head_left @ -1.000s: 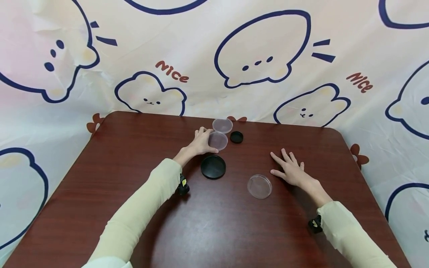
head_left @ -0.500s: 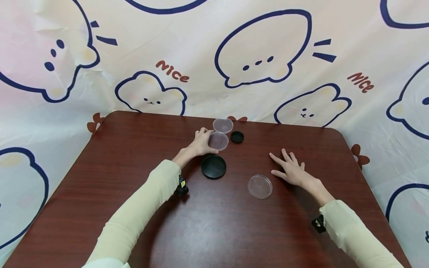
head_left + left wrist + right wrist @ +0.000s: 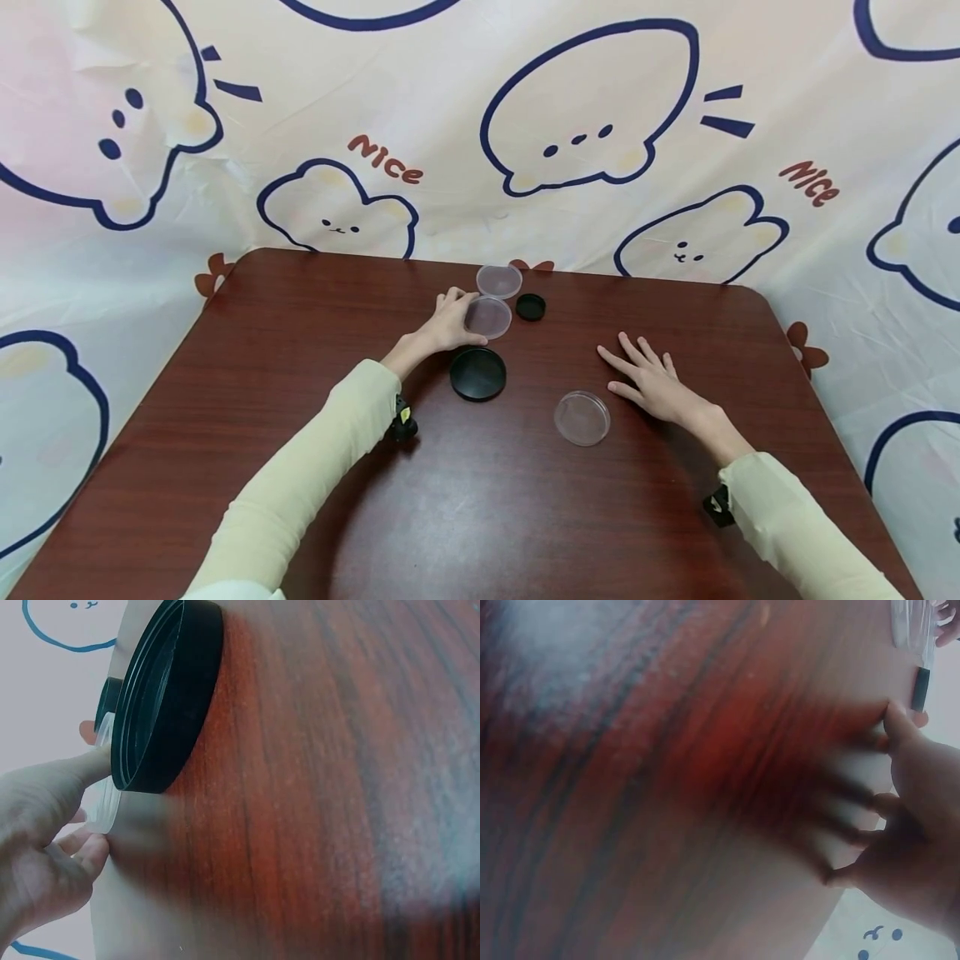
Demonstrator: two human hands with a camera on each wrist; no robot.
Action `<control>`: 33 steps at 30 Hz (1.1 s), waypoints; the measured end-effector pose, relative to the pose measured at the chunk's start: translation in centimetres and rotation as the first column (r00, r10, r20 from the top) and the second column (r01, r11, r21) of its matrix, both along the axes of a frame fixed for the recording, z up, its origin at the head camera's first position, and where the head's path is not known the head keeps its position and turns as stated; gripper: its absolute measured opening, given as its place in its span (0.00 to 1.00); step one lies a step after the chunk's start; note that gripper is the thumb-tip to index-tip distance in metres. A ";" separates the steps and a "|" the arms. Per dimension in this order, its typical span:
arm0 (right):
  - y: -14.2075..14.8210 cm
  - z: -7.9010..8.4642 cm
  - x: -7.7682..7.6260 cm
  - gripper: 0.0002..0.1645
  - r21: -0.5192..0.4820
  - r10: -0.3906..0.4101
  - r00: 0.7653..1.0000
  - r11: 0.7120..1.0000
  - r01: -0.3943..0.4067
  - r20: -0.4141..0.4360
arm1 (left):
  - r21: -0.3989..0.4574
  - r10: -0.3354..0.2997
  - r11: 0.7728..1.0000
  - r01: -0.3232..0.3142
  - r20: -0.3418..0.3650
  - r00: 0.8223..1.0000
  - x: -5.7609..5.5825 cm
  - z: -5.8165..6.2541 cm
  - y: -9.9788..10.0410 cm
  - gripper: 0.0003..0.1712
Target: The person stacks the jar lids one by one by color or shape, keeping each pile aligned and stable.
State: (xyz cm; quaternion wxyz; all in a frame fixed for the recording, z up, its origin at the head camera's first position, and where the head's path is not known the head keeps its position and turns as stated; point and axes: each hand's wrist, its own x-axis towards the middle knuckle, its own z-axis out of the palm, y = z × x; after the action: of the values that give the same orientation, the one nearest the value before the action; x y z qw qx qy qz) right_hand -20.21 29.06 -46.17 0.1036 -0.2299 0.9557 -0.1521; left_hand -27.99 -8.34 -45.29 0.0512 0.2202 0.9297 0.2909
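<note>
My left hand (image 3: 450, 323) grips a translucent round plastic dish or lid (image 3: 491, 317) by its left side, thumb at the near edge and fingers at the far edge. In the left wrist view the same clear piece (image 3: 109, 802) sits between thumb and fingers, partly hidden by a large black round lid (image 3: 169, 697). That black lid (image 3: 477, 374) lies just nearer than the left hand. My right hand (image 3: 651, 385) is spread on the table with nothing in it. Left of its thumb lies a clear shallow dish (image 3: 582, 418).
A second translucent round piece (image 3: 498, 282) lies by the table's back edge, beside the held one. To its right is a small black round lid (image 3: 530, 307). All stand on a dark red-brown wooden table (image 3: 480, 517), with a printed cloth (image 3: 450, 83) behind.
My right hand has shifted slightly left, its fingers still spread. The left hand keeps its hold on the translucent piece, which has hardly moved.
</note>
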 end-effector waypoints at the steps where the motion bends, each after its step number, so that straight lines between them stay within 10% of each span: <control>1: 0.1 0.0 0.0 0.36 0.002 -0.002 1.000 1.000 0.002 0.003 | 0.001 -0.008 1.000 0.008 0.007 1.000 -0.1 0.0 0.1 0.49; 16: 0.3 0.3 0.2 0.37 -0.002 -0.005 1.000 1.000 0.005 0.018 | 0.076 0.037 0.996 -0.043 0.074 0.997 -3.7 1.1 0.1 0.39; 33: 0.1 -0.1 -0.1 0.37 0.006 -0.016 1.000 1.000 0.016 0.007 | -0.077 0.162 0.985 -0.156 0.080 0.983 -7.0 1.2 4.1 0.45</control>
State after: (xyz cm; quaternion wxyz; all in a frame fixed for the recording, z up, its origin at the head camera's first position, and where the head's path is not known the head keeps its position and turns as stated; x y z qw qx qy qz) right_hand -20.27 29.15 -46.31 0.1062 -0.2214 0.9576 -0.1507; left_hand -34.97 -4.26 -44.12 0.0755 0.1303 0.9509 0.2705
